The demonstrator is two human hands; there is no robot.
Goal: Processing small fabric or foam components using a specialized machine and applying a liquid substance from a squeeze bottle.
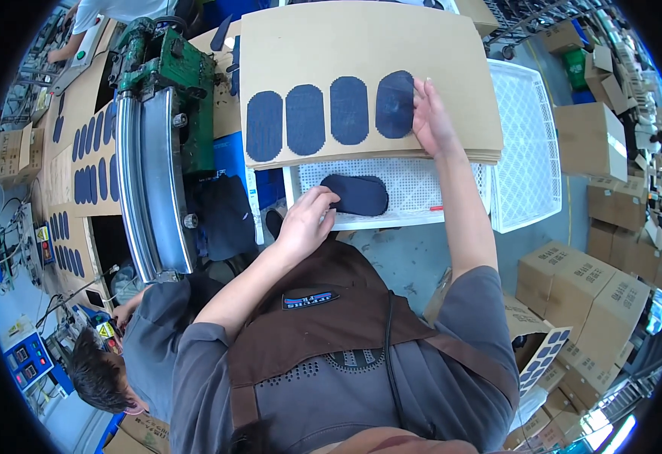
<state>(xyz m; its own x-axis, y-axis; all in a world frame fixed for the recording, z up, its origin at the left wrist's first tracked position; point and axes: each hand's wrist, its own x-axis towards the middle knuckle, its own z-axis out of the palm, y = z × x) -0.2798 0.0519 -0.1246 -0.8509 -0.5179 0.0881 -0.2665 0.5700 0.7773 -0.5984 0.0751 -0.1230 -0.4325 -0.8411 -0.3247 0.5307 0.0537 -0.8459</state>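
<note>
My left hand (307,219) pinches the left end of a dark navy, round-ended oval pad (363,195) over a white perforated crate (463,189). A large stack of tan cardboard sheets (369,41) lies across the crate's far part. Along its near side is a row of dark oval pieces: a first (264,126), a second (305,119), a third (349,110) and, at the right end, a shinier, slightly tilted fourth oval piece (394,104). My right hand (433,125) has its curled fingers at that fourth piece's right edge; its fingertips are partly hidden.
A green machine with a long metal roller (138,181) stands close on the left. Beyond it, boards (93,163) carry more dark ovals. A co-worker (146,340) sits at lower left. Another white crate (526,144) and cardboard boxes (584,291) are on the right. A red pen-like item (436,208) lies in the crate.
</note>
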